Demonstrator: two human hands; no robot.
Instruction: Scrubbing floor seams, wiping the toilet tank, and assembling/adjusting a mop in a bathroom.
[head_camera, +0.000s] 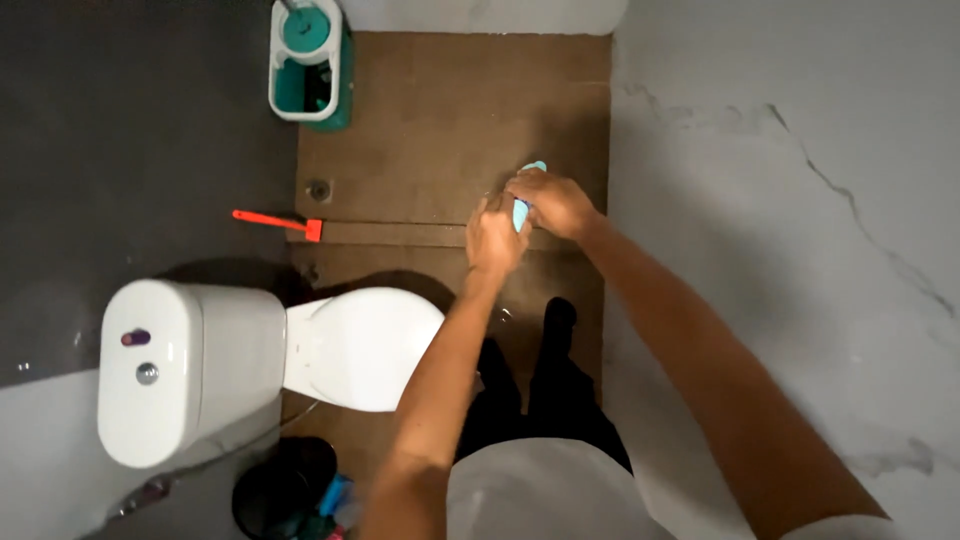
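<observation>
Item held: a small light-teal object (522, 210), soft-looking, perhaps a cloth or glove; too small to tell which. It sits between my two hands, out in front of me above the brown floor (430, 130).

Right hand (553, 203): fingers curled over the top of the teal object, gripping it.

Left hand (494, 237): closed on the object's lower end, touching the right hand.

Step in hand, as I judge it: working the teal object between both hands, readying or fitting it. The next move would call for a steady hold with one hand while the other pulls or adjusts.

Surroundings, outward:
- White toilet (360, 345), lid down, to my near left; its cistern (180, 370) further left.
- Orange-handled brush (280, 222) lying on the floor, left of my hands.
- Teal and white mop bucket (308, 60) at the far edge.
- Dark bin (280, 490) near left, below the toilet.
- Marbled grey wall (800, 200) on the right.
</observation>
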